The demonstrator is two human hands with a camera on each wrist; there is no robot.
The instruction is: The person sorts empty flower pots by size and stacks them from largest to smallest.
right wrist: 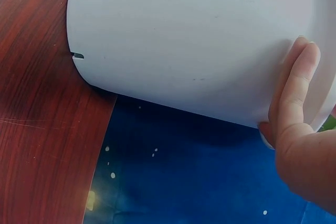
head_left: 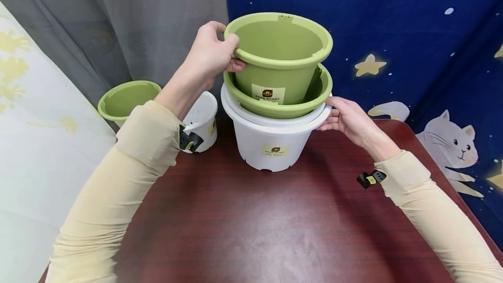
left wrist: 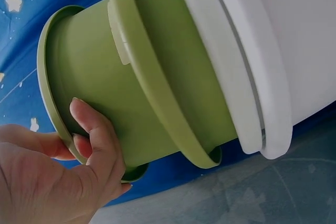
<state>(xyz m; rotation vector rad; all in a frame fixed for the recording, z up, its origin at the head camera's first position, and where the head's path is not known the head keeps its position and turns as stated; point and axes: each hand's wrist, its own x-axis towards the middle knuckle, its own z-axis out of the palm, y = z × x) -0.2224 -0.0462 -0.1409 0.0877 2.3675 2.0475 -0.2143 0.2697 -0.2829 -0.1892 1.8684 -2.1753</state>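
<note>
My left hand (head_left: pixel 214 51) grips the left rim of the upper green pot (head_left: pixel 275 80), with the thumb over the rim and fingers beneath it. That pot sits partway inside a second green pot (head_left: pixel 283 109). Below, two white rims show one inside the other, above the white pot (head_left: pixel 271 143) standing on the table. My right hand (head_left: pixel 347 119) holds the right side of the white rims. In the right wrist view, its fingers (right wrist: pixel 296 85) lie against the white wall under the rim, the thumb being hidden there. Small labels mark the pot fronts.
Behind my left forearm stand another green pot (head_left: pixel 127 99) and a smaller white pot (head_left: pixel 202 121), both partly hidden. The dark red table (head_left: pixel 267 222) ends near a blue starry curtain (head_left: pixel 393 25). Grey cloth (head_left: pixel 157 12) hangs at the back left.
</note>
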